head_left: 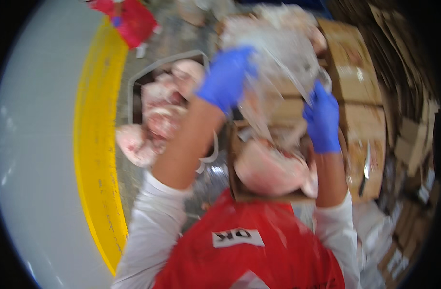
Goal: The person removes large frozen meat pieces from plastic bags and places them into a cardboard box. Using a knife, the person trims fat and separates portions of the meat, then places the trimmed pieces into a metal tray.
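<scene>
My left hand [225,81], in a blue glove, grips one side of a clear plastic sheet or bag [287,55], its fingers blurred by motion. My right hand [324,118], also blue-gloved, is closed on the other side, so the plastic hangs stretched between them. Below lies a large pale pink piece of raw meat [268,168] with skin on, inside an open cardboard box [261,197] right in front of me. Part of the plastic trails down toward that box. My right forearm covers the box's right side.
Left of the box, a crate [130,96] holds several raw meat pieces [162,123]. Closed cartons [352,62] stand at right; a knife [367,161] lies on one. Flattened cardboard [398,62] is stacked beyond. A yellow barrier [93,144] runs along the left. Another person's red garment [129,21] shows far left.
</scene>
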### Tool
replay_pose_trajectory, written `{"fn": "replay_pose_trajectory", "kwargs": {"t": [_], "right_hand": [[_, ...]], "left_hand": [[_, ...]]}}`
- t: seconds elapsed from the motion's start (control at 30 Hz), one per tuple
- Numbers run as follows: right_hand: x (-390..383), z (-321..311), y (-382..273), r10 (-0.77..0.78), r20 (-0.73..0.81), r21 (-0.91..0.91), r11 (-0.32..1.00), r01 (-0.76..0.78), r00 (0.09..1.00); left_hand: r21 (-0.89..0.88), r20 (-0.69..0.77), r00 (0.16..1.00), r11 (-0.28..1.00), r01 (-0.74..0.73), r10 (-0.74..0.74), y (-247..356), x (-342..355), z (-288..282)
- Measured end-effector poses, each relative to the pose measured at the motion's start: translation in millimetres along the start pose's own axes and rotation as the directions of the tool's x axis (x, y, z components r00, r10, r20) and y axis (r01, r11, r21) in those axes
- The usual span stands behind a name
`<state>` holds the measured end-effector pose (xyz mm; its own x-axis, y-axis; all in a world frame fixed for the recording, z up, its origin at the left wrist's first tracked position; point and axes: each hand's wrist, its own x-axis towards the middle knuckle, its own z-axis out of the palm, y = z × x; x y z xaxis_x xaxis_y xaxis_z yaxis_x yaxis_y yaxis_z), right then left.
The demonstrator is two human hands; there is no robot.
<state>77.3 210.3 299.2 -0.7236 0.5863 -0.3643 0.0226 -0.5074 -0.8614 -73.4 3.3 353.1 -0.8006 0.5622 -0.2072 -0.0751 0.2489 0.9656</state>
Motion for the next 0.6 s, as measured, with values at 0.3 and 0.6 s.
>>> {"fn": "replay_pose_trajectory", "kwargs": {"t": [0.3, 0.6], "right_hand": [[-64, -50, -34, 0.227, -0.213, 0.065, 0.974, -0.219, 0.95], [-4, -121, 30, -0.139, -0.089, -0.415, 0.906, 0.09, 0.986]], "left_hand": [[0.433, 0.461, 0.875, 0.823, -0.367, 0.148, -148, -60, 41], [0.911, 0.324, 0.91, 0.345, -0.226, -0.259, -336, -82, 55]]}}
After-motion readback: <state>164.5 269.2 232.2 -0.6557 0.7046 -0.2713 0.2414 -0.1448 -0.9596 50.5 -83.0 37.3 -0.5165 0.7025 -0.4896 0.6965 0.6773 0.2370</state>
